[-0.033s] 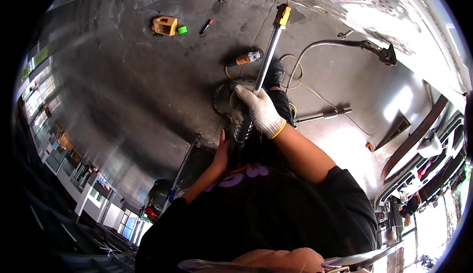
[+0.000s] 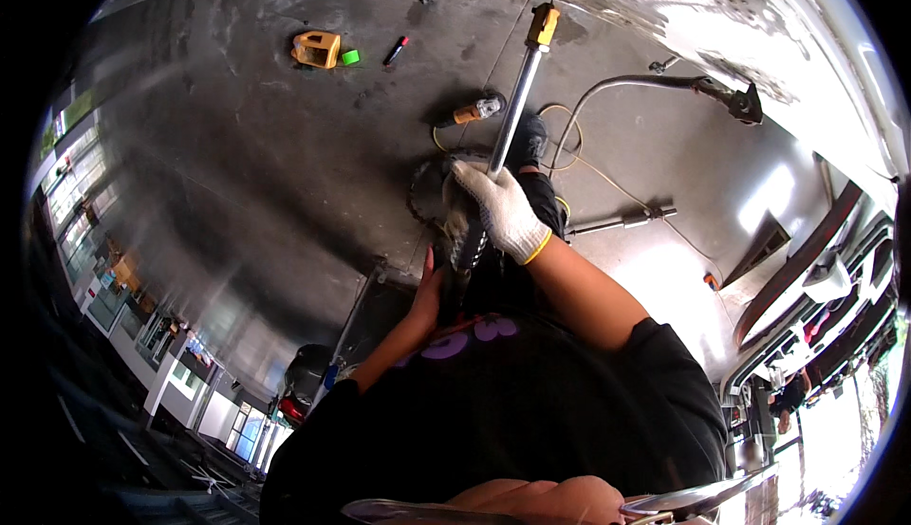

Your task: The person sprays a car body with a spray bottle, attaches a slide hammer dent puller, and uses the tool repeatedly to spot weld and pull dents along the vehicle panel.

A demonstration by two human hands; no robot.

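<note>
Grey floor [image 2: 266,155]; my right hand [image 2: 510,217] clasps a metal rod [image 2: 519,103]; slackening could drop it. Left hand's [image 2: 429,299] grasp unclear.

Purple letter-like print [image 2: 495,328] on chest of black T-shirt [image 2: 569,402], foreshortened, wording not legible. Other writing unreadable.

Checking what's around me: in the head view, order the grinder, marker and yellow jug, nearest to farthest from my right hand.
1. Grinder: ahead of your right hand, slightly left.
2. Marker: farther ahead, left.
3. Yellow jug: left of the marker.
</note>
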